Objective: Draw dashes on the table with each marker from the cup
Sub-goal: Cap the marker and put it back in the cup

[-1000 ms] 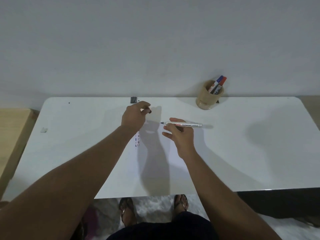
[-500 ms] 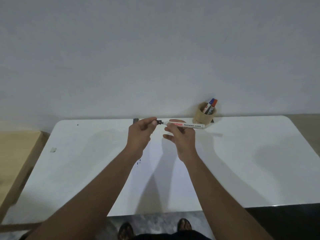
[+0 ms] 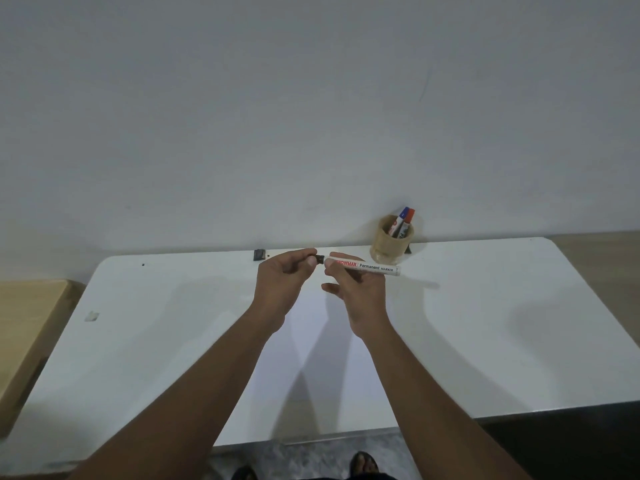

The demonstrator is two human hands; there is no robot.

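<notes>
white surface (image 3: 485, 341) below. right hand (image 3: 360, 289) pinches white marker (image 3: 367, 267), level above the surface. left hand (image 3: 282, 282) pinches black cap (image 3: 318, 260) at marker's tip. cup (image 3: 391, 242) at far edge holds two markers (image 3: 403, 220).

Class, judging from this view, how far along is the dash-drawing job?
Done: cannot tell; no dashes show in this view, the arms hiding part of the table. In hand: the right hand holds the white marker; the left hand pinches its black cap. Left: possibly the two markers in the cup.
</notes>
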